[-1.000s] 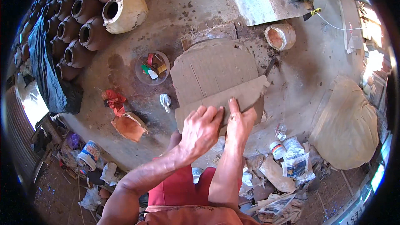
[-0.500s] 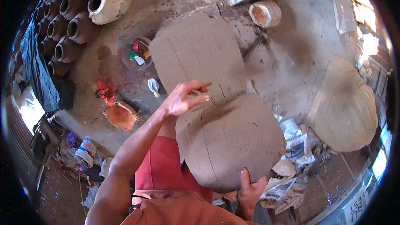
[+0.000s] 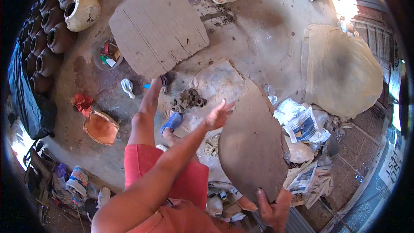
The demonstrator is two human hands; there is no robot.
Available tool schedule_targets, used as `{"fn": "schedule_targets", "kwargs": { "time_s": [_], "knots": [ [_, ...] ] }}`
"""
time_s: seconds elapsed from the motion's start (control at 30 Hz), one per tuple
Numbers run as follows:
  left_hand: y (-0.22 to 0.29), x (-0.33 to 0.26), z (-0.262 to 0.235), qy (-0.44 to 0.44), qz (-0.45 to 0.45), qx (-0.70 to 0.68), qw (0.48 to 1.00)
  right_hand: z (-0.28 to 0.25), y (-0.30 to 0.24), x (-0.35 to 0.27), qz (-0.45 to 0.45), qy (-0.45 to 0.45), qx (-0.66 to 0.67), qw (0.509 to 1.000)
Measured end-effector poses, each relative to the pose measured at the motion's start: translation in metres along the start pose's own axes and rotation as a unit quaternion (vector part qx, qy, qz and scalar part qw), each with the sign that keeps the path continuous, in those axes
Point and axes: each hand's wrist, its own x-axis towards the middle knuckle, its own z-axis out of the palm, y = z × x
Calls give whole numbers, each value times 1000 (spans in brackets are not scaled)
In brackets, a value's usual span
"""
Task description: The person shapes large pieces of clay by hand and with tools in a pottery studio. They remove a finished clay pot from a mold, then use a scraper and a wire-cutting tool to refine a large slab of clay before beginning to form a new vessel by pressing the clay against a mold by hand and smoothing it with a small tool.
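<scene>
Your brown panel (image 3: pixel 254 142) stands tilted right of centre in the frame, its lower edge in your right hand (image 3: pixel 274 210), the thumb pressed on the near face and the rest gripping from behind. Your left hand (image 3: pixel 219 115), mid-frame, has its fingers spread and grasps nothing; you cannot tell whether the tips brush the panel's left edge or sit just beside it. The panel looks fairly light and stiff, since one hand at one end seems to carry it, and its dull face should not slip much. It may well be thin, worn board, apt to bend or tear, so take it by two opposite edges, palms flat under it. The matching panel (image 3: pixel 159 30) at upper left of centre shows long creases and small splits near its lower right edge; treat those as weak spots. Your right fingers behind the panel are mostly hidden, as is its far face, and its steep slant makes its outline hard to judge. The dark pots (image 3: pixel 57 38) at upper left are cut off by the black rim.
</scene>
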Motion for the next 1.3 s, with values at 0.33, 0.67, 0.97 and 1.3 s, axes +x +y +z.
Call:
{"fn": "schedule_targets", "kwargs": {
  "time_s": [0.33, 0.67, 0.97, 1.3],
  "knots": [
    [-126, -68, -101, -116, 14, -118, 986, 24, 96, -21, -195, -52, -142, 969],
    [-96, -276, -175, -57, 251, -71, 964, 135, 61, -55, -272, 86, 42, 958],
    [-151, -446, -179, -9, 419, -69, 905, 181, -23, -153, -466, -67, 10, 882],
    [-234, -600, -246, 167, 543, -203, 797, 317, -176, -205, -489, -175, -72, 852]
  ]
}}
